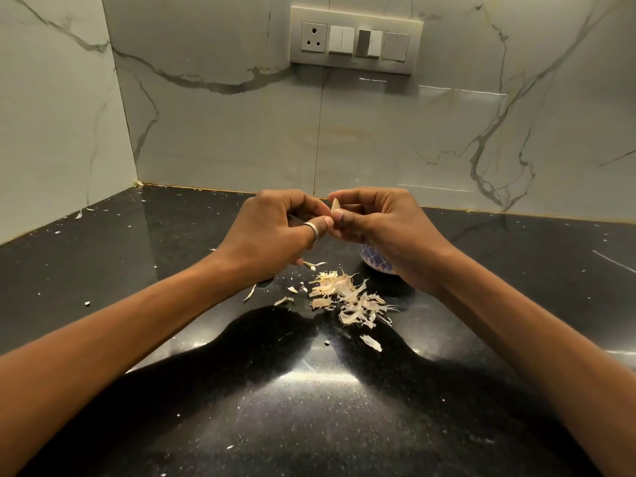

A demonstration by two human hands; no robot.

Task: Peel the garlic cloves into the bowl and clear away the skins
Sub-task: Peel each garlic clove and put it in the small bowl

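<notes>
Pinching tapered clove [335, 205], right hand [378, 228], maybe left hand [275, 228]; papery skins [347, 299].

Pale garlic clove [335, 205] is tip-up, pinched between the fingertips of the left hand [275, 228] and right hand [378, 220]. Blue-and-white patterned bowl [375, 262] sits just under the right fingers, mostly hidden. Papery skins [347, 299] are heaped loosely below both thumbs.

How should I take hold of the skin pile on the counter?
Take the skin pile at its dense middle, from above, fingers closing inward from both sides. It is thin loose flakes lying flat on the counter, so nothing offers an edge.
</notes>
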